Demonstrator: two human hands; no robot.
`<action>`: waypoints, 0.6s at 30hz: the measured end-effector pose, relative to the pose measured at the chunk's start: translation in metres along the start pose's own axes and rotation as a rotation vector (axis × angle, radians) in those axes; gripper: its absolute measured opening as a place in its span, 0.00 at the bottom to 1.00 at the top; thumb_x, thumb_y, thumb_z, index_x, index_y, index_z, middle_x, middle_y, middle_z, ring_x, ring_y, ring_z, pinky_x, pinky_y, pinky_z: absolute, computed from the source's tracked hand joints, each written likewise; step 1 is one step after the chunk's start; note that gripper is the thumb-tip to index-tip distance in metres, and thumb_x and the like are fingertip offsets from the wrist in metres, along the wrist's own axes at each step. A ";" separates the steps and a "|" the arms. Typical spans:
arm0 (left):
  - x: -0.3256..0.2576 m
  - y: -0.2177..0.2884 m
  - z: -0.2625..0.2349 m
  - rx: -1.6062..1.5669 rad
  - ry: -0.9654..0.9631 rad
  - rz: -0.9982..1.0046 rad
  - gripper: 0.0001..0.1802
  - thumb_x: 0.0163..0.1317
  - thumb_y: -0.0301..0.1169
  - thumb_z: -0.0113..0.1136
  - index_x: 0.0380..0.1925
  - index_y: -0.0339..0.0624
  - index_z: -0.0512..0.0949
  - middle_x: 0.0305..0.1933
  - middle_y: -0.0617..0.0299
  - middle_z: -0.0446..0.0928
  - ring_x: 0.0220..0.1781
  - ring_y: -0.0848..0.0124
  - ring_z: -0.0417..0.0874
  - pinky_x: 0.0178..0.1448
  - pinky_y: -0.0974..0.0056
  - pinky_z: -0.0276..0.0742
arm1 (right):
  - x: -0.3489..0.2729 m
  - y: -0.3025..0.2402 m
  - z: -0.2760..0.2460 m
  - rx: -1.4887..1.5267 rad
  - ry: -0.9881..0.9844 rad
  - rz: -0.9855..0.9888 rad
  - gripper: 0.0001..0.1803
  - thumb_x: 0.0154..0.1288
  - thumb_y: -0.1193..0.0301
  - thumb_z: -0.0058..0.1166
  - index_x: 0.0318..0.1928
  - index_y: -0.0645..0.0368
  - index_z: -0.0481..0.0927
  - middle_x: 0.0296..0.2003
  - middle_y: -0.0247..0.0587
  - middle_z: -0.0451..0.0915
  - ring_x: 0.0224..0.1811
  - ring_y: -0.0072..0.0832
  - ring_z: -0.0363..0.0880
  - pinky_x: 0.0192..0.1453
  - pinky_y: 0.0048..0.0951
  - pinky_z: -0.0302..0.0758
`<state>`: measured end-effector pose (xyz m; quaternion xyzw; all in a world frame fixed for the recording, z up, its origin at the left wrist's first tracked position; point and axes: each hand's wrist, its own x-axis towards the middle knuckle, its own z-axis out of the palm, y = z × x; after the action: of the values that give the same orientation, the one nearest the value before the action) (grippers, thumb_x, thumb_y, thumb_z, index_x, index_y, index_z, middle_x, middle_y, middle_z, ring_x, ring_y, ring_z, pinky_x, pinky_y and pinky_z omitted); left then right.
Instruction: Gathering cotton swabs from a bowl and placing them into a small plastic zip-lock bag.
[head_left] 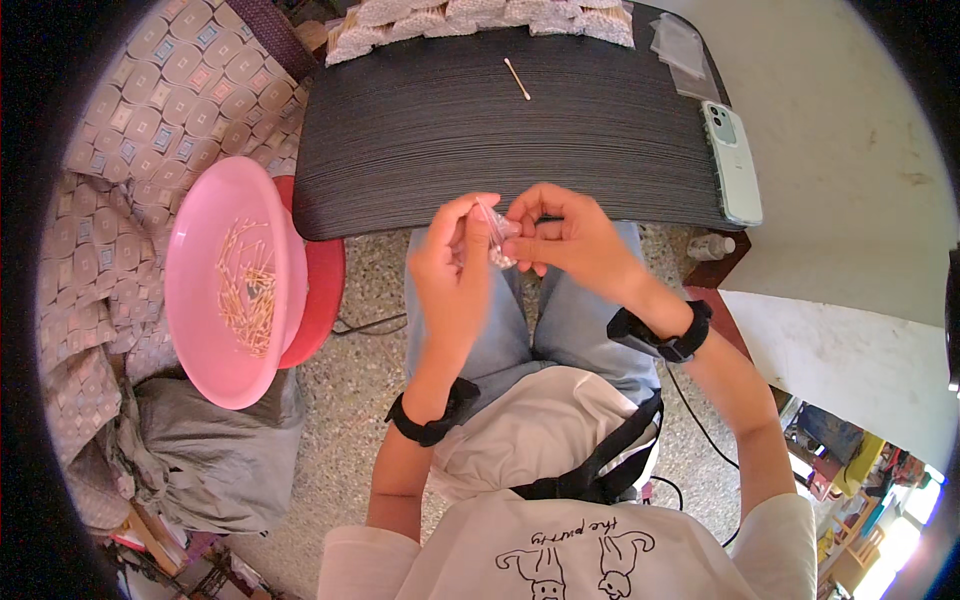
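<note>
Clear plastic pouch [497,238] pinched between left hand [455,262] and right hand [565,238], both grips clamped on it. Filled packets [480,18] stacked at desk [500,130] far edge; many cotton swabs [247,290] left in pink bowl [200,330].

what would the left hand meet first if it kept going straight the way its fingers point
Probably the small clear bag its fingers already pinch, with the right hand just behind it; past those, the dark table's edge, though depth is unclear.

Home setting used for piecework: speckled terrazzo floor [370,370], patterned cloth-covered seat [170,110], dark ribbed table [500,140] with stacked small clear bags [480,18], a phone [735,160], and a pink basin [200,330] of cotton swabs [247,290] alongside.
</note>
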<state>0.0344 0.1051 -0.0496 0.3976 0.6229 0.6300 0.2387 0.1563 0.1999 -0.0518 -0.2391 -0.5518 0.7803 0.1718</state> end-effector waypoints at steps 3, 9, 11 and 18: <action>0.007 -0.001 -0.011 -0.029 -0.008 0.006 0.09 0.67 0.29 0.49 0.41 0.36 0.76 0.29 0.61 0.80 0.30 0.80 0.80 0.31 0.75 0.73 | -0.001 -0.015 -0.005 -0.014 0.002 -0.037 0.15 0.57 0.75 0.60 0.43 0.64 0.72 0.30 0.35 0.74 0.27 0.18 0.76 0.28 0.18 0.70; 0.011 0.001 -0.020 0.100 -0.017 0.046 0.09 0.67 0.30 0.50 0.40 0.35 0.75 0.29 0.58 0.81 0.28 0.75 0.83 0.32 0.72 0.76 | 0.000 -0.037 -0.015 -0.035 -0.024 -0.039 0.15 0.59 0.73 0.58 0.45 0.63 0.73 0.32 0.34 0.75 0.27 0.17 0.75 0.27 0.18 0.69; 0.011 -0.001 -0.020 0.198 -0.010 0.114 0.09 0.67 0.30 0.50 0.40 0.36 0.75 0.29 0.58 0.82 0.28 0.75 0.84 0.33 0.72 0.76 | 0.010 -0.049 -0.022 -0.345 0.110 -0.079 0.12 0.58 0.71 0.57 0.40 0.64 0.76 0.30 0.38 0.78 0.26 0.25 0.78 0.29 0.23 0.72; 0.009 0.000 -0.024 0.181 -0.021 0.027 0.11 0.67 0.32 0.50 0.42 0.36 0.75 0.27 0.58 0.81 0.27 0.78 0.81 0.30 0.74 0.74 | 0.079 -0.070 -0.050 -1.520 0.337 -0.247 0.13 0.56 0.68 0.58 0.36 0.65 0.78 0.30 0.50 0.79 0.34 0.43 0.80 0.38 0.38 0.75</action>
<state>0.0099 0.0979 -0.0450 0.4326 0.6695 0.5698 0.2000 0.1200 0.3042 -0.0144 -0.3430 -0.9231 0.1178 0.1279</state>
